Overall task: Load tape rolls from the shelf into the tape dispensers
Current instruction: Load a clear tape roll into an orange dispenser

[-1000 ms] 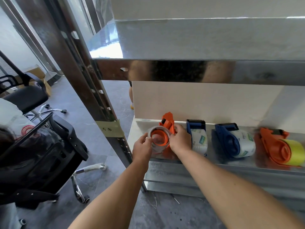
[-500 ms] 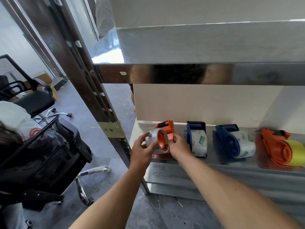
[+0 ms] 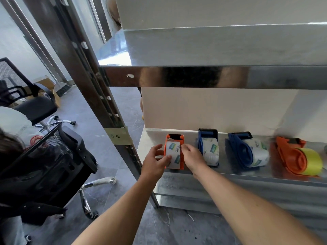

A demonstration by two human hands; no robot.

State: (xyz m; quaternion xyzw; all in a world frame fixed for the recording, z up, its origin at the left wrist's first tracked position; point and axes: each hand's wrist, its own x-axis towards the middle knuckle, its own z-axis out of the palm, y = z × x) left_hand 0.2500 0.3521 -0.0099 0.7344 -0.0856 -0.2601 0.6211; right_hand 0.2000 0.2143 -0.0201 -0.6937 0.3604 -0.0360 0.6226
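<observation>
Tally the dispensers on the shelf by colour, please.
Orange: 2, the one between the hands and the far-right one with yellow tape
Blue: 2
Total: 4

Two handwritten characters, unclear, on the tape strip (image 3: pixel 118 136); roll labels unreadable

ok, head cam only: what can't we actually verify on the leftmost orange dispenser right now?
- Head view: whether the clear tape roll is fully seated in the orange plastic dispenser; roll and hands cover the hub.
- Left hand and right hand: fingertips behind the roll are hidden.
- Roll label print: too small to read.
- Tape end at the dispenser's black front: too small to tell whether it is threaded.
</observation>
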